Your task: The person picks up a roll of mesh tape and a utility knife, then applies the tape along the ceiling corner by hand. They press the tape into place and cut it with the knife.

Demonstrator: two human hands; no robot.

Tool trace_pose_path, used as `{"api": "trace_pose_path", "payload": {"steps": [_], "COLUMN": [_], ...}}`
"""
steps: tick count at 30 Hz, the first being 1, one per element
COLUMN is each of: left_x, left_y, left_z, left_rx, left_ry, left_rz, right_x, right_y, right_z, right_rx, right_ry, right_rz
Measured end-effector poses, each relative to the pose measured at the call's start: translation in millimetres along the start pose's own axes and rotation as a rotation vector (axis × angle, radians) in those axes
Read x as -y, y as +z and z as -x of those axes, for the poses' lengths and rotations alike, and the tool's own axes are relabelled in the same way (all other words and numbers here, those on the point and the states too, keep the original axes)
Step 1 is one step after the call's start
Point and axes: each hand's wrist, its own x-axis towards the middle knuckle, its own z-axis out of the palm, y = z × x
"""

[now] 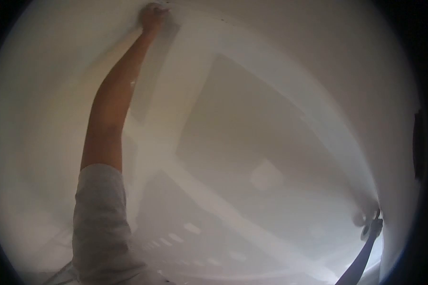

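Observation:
My left hand [152,18] is raised to the top of the view, at the ceiling surface [209,142]. Its fingers look curled in; what they hold, if anything, is too blurred to name. A short grey sleeve [100,213] covers the upper part of that arm. Far to the right, my right hand [376,227] is up near the corner where ceiling and wall meet, its fingers closed on something small and dark. A rounded pale shape [365,232] shows beside it, too small to identify.
Pale joint bands [223,209] cross the grey ceiling panels, with a lighter patch [267,174] among them. The wall [394,190] curves along the right side. A dark upright shape [418,145] stands at the right edge. Bright light falls at the lower right.

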Motion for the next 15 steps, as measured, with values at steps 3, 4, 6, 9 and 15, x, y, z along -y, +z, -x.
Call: {"api": "trace_pose_path", "payload": {"steps": [3,4,6,9,15], "left_x": [6,3,-14,-42,-34], "left_y": [42,50,82,98,78], "left_z": [7,6,11,18,-5], "left_rx": [-0.124,-0.127,-0.262,-0.126,-0.414], "left_ry": [0.283,0.292,0.151,0.204,0.173], "left_rz": [-0.509,-0.524,-0.894,-1.271,-0.44], "right_x": [-1,2,5,9,21], "right_y": [6,-5,-11,-21,-36], "right_z": [0,5,11,18,25], "right_rx": [0.063,0.073,0.095,0.112,0.134], "right_ry": [-0.018,-0.026,-0.019,-0.018,-0.014], "right_rz": [0.155,0.197,0.127,0.06,-0.018]}}
